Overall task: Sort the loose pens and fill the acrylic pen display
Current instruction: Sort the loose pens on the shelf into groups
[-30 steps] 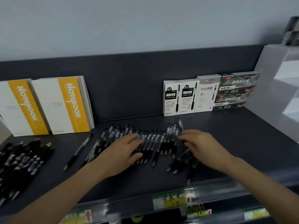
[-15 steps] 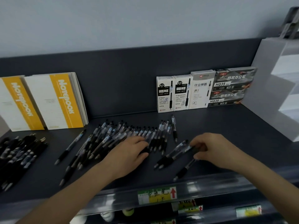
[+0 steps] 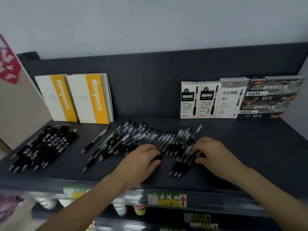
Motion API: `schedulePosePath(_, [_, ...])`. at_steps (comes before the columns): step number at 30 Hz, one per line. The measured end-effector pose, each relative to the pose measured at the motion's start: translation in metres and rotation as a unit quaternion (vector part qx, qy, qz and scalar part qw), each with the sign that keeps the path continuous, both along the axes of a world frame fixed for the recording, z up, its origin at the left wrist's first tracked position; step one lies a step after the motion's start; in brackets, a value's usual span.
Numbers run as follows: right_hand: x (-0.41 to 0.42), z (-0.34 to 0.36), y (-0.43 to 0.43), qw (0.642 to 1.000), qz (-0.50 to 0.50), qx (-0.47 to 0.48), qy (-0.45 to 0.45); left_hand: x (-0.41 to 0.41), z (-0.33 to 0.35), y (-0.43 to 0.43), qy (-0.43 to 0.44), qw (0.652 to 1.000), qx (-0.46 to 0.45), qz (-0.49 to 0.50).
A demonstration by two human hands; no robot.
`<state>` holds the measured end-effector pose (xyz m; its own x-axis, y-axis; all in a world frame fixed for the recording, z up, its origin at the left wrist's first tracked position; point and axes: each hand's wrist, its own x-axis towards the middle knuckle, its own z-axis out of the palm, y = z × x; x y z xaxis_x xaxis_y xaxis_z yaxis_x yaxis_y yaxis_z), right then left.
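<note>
A long row of loose clear-barrelled pens (image 3: 143, 139) with black grips lies across the middle of the dark shelf (image 3: 250, 155). My left hand (image 3: 141, 162) lies on the row's near end, its fingers and thumb curled round a few black pen grips. My right hand (image 3: 213, 152) grips a small bunch of pens (image 3: 181, 165) at the row's right end, their tips pointing down and left toward the shelf's front. A single pen (image 3: 95, 140) lies apart, left of the row. No acrylic display shows clearly.
A second pile of black pens (image 3: 45, 147) lies at the far left. Two yellow-and-white notebooks (image 3: 90, 99) and several pen boxes (image 3: 233, 99) lean on the back wall. A pale board (image 3: 18, 104) stands at the left. A price-label rail (image 3: 166, 199) runs along the front edge.
The view swung left, showing the left pile and board. My right hand drew loose pens together into a bunch and moved up against the row. My left hand stays on the row.
</note>
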<state>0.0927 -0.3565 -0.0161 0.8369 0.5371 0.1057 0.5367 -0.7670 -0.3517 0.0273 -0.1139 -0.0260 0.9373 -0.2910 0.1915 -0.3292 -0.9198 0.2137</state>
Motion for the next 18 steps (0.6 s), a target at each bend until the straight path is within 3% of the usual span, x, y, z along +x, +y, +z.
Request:
schedulePosePath(8, [-0.008,-0.002,0.031,0.997,0.015,-0.005,-0.082,-0.009,0.001,0.030,-0.048,0.998,-0.018,0.048])
schedulePosePath(18, [-0.032,0.019,0.131,0.999,0.037,0.026,-0.023,-0.015,0.014,0.130,-0.096,0.991,-0.032,0.089])
